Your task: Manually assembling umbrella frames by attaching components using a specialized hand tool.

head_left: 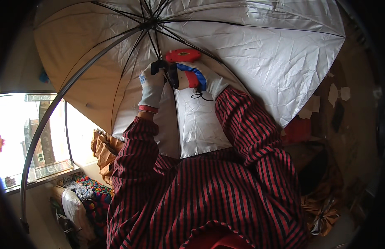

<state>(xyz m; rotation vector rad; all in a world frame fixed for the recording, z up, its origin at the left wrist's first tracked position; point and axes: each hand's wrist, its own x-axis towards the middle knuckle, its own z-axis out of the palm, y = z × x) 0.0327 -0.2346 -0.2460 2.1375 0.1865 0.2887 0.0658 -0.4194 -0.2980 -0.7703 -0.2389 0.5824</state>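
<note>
An opened umbrella (259,70) with a silver inner lining fills the space in front of me, its black ribs meeting at a hub (150,23). My left hand (152,87), in a white glove with dark fingertips, is closed around a thin black umbrella rib (157,46) below the hub. Beside it, my right hand (211,81), also gloved, grips a red-and-black hand tool (183,55) whose exact kind I cannot make out. Its dark end sits close to the left fingertips. A thin black cord loop (197,96) hangs below the right hand.
The umbrella's dark shaft (43,114) runs from the hub to the lower left, looking bent. A bright window (22,133) is on the left, above a colourful knitted bundle (91,189). Brown crumpled material (104,155) lies near my left elbow, more (323,213) at the lower right.
</note>
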